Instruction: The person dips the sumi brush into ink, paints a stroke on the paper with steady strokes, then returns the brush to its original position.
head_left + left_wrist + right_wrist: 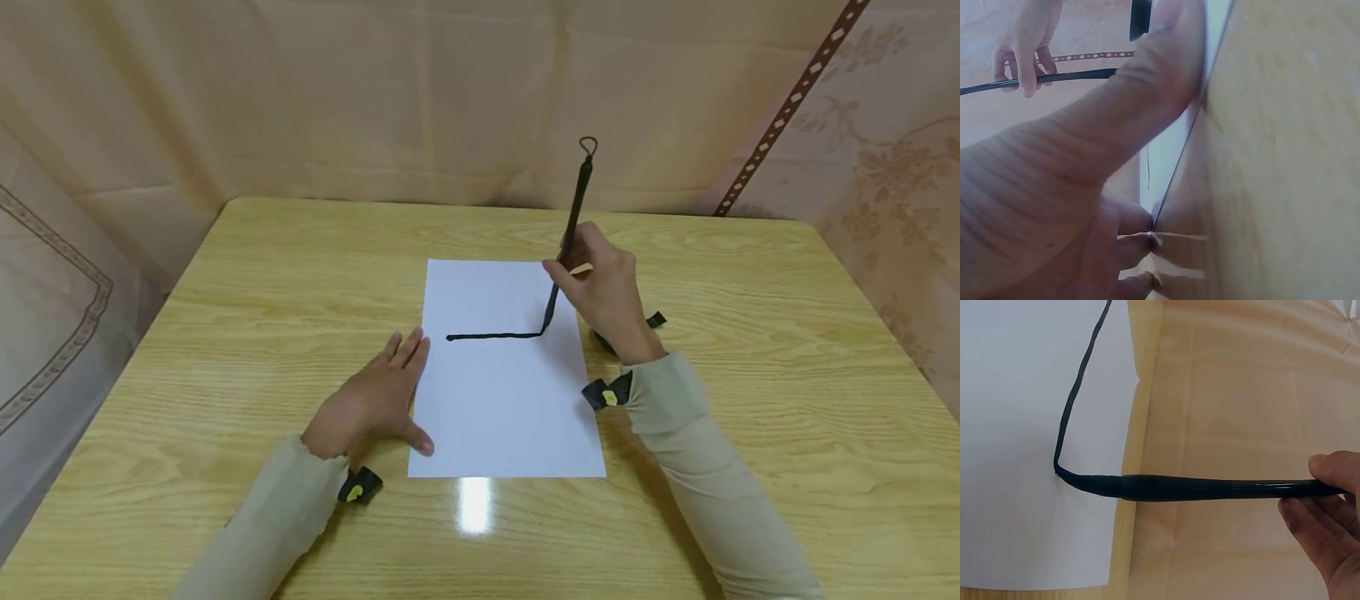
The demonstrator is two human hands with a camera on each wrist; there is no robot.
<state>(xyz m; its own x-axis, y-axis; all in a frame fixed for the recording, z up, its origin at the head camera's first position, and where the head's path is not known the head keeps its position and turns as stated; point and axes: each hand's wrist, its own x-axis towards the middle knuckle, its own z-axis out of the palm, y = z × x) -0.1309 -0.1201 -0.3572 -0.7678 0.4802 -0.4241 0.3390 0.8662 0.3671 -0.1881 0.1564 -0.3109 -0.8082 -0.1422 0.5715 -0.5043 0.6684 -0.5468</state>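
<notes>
A white sheet of paper (pixel 502 408) lies on the table with a black horizontal stroke (pixel 491 336) across it. My right hand (pixel 606 287) pinches a dark ink brush (pixel 576 204) partway up its handle, a loop at its top end. In the right wrist view the bristles of the brush (pixel 1094 485) bend against the paper, at the end of the stroke. My left hand (pixel 375 400) rests at the paper's left edge, fingers spread and thumb on the sheet's lower left.
A dark object (pixel 603 342), mostly hidden behind the right wrist, sits at the paper's right side. The wooden table (pixel 225 333) meets a beige curtain (pixel 337 100) at the back. Each wrist carries a small black camera mount.
</notes>
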